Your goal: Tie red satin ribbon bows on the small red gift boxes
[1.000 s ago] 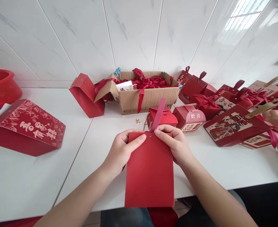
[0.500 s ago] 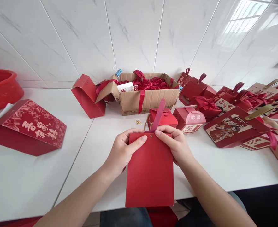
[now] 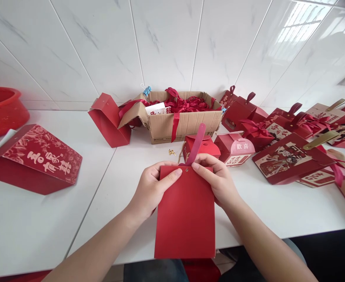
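Between my two hands is a plain red gift box point(image 3: 185, 219), its flat side facing me at the front edge of the table. My left hand point(image 3: 156, 186) grips its top left corner, thumb on the front near a small punched hole. At the top right corner, my right hand point(image 3: 215, 176) grips the box with its thumb on the front. A dark pink strap handle point(image 3: 196, 145) rises from behind the top edge, beside my right thumb. The fingers behind the box are partly hidden. Small gold fasteners point(image 3: 171, 152) lie on the table just beyond.
A cardboard box point(image 3: 186, 123) full of red ribbons stands by the tiled wall. Small red boxes point(image 3: 233, 149) and several finished gift boxes fill the right side. Leftward are a patterned box point(image 3: 40, 160) and a red basin point(image 3: 4, 111). Another person's hand point(image 3: 341, 156) shows far right.
Almost nothing differs. The gift box has shifted very slightly down and left at its lower edge, with both hands keeping the same hold.
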Demonstrator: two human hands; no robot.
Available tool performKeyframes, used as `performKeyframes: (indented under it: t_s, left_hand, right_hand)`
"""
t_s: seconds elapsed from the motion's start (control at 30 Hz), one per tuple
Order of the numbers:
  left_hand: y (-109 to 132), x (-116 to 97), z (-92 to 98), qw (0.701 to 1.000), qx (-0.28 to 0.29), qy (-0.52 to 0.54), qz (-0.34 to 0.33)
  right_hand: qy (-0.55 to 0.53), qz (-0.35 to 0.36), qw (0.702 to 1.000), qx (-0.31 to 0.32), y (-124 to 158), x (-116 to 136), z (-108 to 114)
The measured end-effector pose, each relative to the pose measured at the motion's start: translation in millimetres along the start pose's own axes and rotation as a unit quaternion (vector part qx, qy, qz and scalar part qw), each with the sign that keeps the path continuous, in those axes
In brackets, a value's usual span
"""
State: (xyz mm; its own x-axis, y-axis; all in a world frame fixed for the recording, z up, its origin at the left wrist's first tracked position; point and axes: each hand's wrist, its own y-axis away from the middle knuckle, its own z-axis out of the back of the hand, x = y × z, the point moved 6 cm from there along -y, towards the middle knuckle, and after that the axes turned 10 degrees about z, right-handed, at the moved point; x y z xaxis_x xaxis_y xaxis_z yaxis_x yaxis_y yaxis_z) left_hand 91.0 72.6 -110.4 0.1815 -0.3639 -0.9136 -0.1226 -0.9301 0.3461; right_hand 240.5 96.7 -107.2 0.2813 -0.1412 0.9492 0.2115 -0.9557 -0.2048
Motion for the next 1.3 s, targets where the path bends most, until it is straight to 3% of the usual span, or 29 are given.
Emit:
performKeyframes:
  t_s: [0.27,0.4,0.57,1.03,1.3]
  left_hand:
    - [-0.1,0.8,1.1,1.0,-0.023,-0.013,0.006]
    - [-0.3,1.3,1.8,0.999,-0.028,-0.018,0.014]
    - [-0.2,-0.2,3.5,0.999,-0.04,-0.028,0.004]
    - [-0.7,3.2,-0.1,0.999,-0.028,-0.016,0.014]
    - [0.6,2.6,-0.2,0.999,-0.029,-0.036,0.006]
  right_hand:
    - [0.104,0.185,0.975,0.067,-0.5,15.3,-1.0]
    - [0.15,0.186,0.965,0.108,-1.4,22.6,-1.4]
    - [0.206,0.146,0.941,0.227,0.3,23.0,-3.7]
    - [0.123,0.125,0.983,0.062,-2.2,14.4,1.3]
    - [0.22,0.231,0.945,0.076,0.8,25.7,-3.7]
